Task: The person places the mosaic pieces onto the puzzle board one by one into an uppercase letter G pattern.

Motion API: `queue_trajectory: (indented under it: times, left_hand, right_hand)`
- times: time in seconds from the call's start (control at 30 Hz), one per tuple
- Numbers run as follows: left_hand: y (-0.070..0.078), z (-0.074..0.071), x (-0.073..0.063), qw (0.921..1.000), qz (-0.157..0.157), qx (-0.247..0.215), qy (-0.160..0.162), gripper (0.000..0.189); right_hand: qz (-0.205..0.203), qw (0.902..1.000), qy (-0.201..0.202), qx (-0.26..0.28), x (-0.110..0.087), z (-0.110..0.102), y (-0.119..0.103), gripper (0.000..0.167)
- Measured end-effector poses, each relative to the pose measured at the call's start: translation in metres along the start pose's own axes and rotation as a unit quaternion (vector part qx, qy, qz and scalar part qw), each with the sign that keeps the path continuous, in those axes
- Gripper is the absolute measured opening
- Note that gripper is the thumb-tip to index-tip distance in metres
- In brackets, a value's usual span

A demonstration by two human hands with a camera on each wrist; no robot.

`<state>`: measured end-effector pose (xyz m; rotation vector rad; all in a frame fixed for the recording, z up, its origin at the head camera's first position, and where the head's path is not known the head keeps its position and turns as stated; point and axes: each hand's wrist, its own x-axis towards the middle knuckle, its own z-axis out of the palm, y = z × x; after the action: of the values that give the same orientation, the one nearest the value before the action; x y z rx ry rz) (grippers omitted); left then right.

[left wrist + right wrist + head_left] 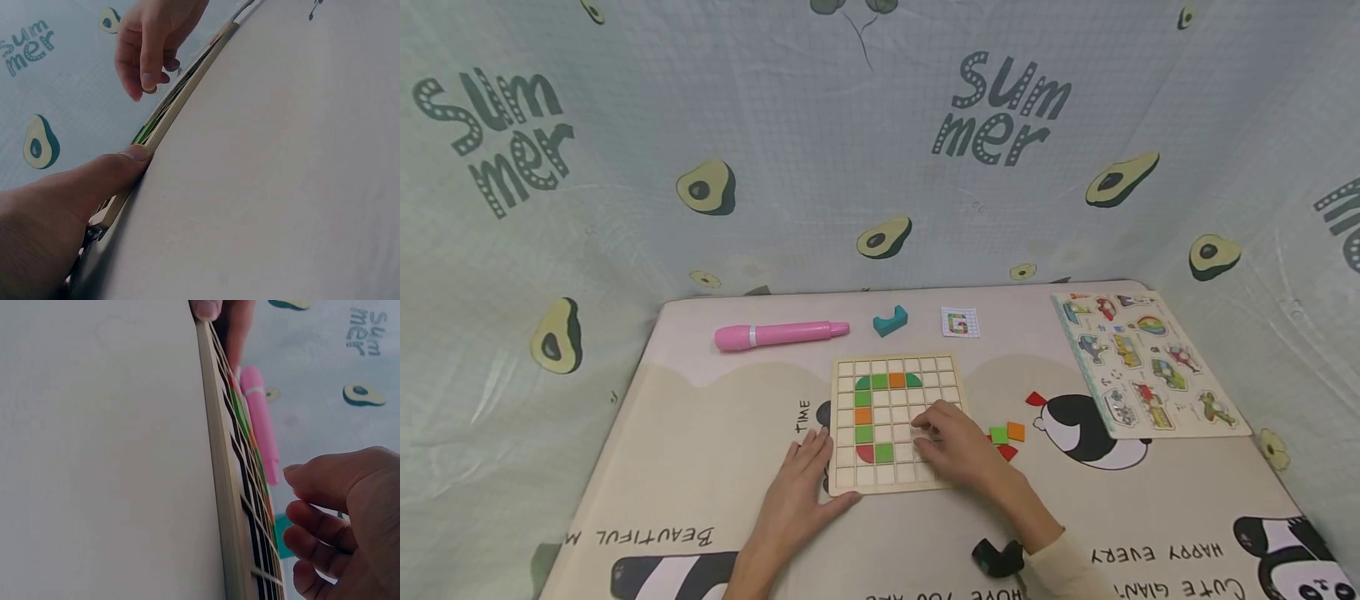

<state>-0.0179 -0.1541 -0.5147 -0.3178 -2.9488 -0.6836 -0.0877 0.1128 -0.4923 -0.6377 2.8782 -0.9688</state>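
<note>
A square wooden grid board (pixel 844 477) lies on the table, with green, orange and red tiles (pixel 863 415) set in a C-like shape in its cells. My left hand (pixel 797 492) rests at the board's near left corner, its fingers along the left side and its thumb touching the front edge. Over the right part of the board hovers my right hand (pixel 962 446), fingers bent loosely. In the right wrist view, its thumb (pixel 331 478) stands apart from the fingers and no tile shows between them. Loose orange, green and red tiles (pixel 1016 431) lie right of the board, partly behind that hand.
Behind the board are a pink pen-like tool (pixel 782 334), a teal arch block (pixel 890 321) and a small pattern card (pixel 960 322). A picture puzzle board (pixel 1150 367) lies at the right. A black object (pixel 997 557) sits near the right forearm.
</note>
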Motion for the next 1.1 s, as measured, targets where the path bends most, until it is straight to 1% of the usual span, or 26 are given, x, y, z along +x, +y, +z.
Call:
queue_trajectory:
  times: [0.33, 0.47, 0.67, 0.87, 1.1]
  left_hand:
    - [0.0, 0.0, 0.001, 1.0, 0.0, 0.0, -0.004, 0.092]
    - [0.0, 0.0, 0.001, 1.0, 0.003, 0.002, 0.0, 0.092]
    - [0.0, 0.0, 0.001, 1.0, 0.002, 0.002, 0.001, 0.091]
    - [0.0, 0.0, 0.001, 1.0, -0.001, -0.004, -0.003, 0.091]
    - [0.0, 0.0, 0.001, 1.0, 0.001, -0.002, 0.001, 0.091]
  right_hand:
    - [0.049, 0.9982, 0.032, 0.013, -0.012, -0.019, 0.027, 0.021]
    - [0.059, 0.9971, 0.045, 0.016, -0.018, -0.027, 0.038, 0.022]
    - [0.077, 0.995, 0.063, -0.011, -0.027, -0.037, 0.054, 0.024]
    - [0.105, 0.992, 0.066, -0.025, -0.037, -0.047, 0.072, 0.025]
    - [0.118, 0.9893, 0.076, -0.04, -0.054, -0.058, 0.087, 0.026]
